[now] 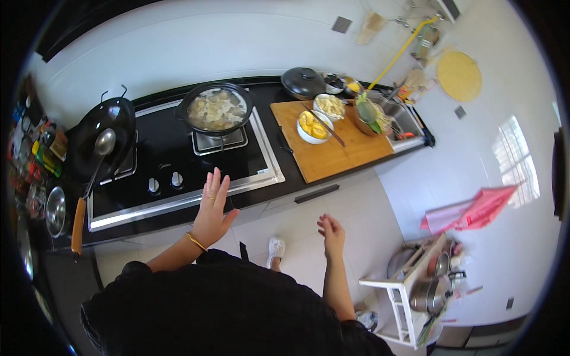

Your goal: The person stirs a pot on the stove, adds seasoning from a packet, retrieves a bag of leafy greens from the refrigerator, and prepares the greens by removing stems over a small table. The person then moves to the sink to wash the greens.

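Observation:
My left hand (pixel 213 207), with a ring and a gold bangle at its wrist, is held flat with fingers apart over the front edge of the gas hob (pixel 164 151), right of its knobs. It holds nothing. My right hand (pixel 331 231) hangs in front of the counter with loosely bent fingers and nothing visible in it. A black clay pot (pixel 217 109) with pale, bubbling food stands on the right burner. On a wooden cutting board (pixel 347 155) are a bowl of yellow pieces (pixel 314 127) with wooden chopsticks (pixel 323 125) across it, a bowl of pale pieces (pixel 329 106) and a bowl of vegetables (pixel 372 115).
A black wok (pixel 95 133) with a wooden-handled metal ladle (pixel 105 142) stands on the left burner. Bottles and a steel bowl (pixel 57 211) are at the far left. A black lid (pixel 303 82) lies behind the board; a sink (pixel 407 120) is right. A white rack (pixel 403 293) holds pots.

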The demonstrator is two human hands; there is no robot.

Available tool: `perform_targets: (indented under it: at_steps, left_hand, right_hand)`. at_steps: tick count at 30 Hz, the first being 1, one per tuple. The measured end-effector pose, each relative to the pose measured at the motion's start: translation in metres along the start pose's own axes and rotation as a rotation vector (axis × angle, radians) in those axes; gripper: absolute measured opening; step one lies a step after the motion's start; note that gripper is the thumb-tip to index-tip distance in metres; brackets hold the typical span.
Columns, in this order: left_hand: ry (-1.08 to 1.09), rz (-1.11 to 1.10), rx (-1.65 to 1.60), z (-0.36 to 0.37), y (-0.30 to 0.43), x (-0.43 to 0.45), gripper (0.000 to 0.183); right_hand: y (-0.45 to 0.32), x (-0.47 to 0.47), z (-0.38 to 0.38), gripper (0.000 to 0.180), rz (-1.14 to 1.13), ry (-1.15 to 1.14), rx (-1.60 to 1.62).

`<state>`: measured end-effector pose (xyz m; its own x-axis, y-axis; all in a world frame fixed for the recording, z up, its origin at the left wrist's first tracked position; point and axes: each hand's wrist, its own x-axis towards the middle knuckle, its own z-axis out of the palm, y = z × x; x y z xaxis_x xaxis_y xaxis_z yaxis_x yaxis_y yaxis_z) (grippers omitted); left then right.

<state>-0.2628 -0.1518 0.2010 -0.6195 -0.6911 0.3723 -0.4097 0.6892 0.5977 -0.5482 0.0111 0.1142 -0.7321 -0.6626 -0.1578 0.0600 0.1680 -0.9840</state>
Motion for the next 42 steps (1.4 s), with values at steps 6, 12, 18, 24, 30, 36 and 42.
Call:
perform_targets:
  at_steps: [6,12,18,24,30,36,42]
  left_hand:
    - [0.230,-0.215,0.183,0.033,0.011,0.015,0.075]
    - [0.347,-0.361,0.227,0.054,0.047,0.045,0.072]
    - [0.373,-0.506,0.270,0.067,0.054,0.045,0.073]
    - [0.418,-0.557,0.317,0.053,0.029,0.039,0.070]
    - [0.418,-0.435,0.315,0.025,-0.001,0.044,0.073]
    - [0.436,-0.432,0.240,-0.010,-0.025,0.020,0.074]
    - [0.385,-0.415,0.183,-0.024,-0.052,-0.004,0.076]
  right_hand:
    - [0.017,0.203,-0.001,0.028,0.336,-0.127,0.552]
    - [0.005,0.321,0.029,0.036,0.392,-0.195,0.816]
    - [0.025,0.381,0.024,0.035,0.084,-0.346,0.892]
    - [-0.075,0.350,0.040,0.038,-0.234,-0.310,0.572]
    - [-0.161,0.235,0.197,0.021,-0.576,-0.977,0.100]
    - [-0.166,0.227,0.266,0.017,-0.591,-1.022,-0.036]
    - [-0.164,0.203,0.274,0.017,-0.637,-0.967,-0.102]
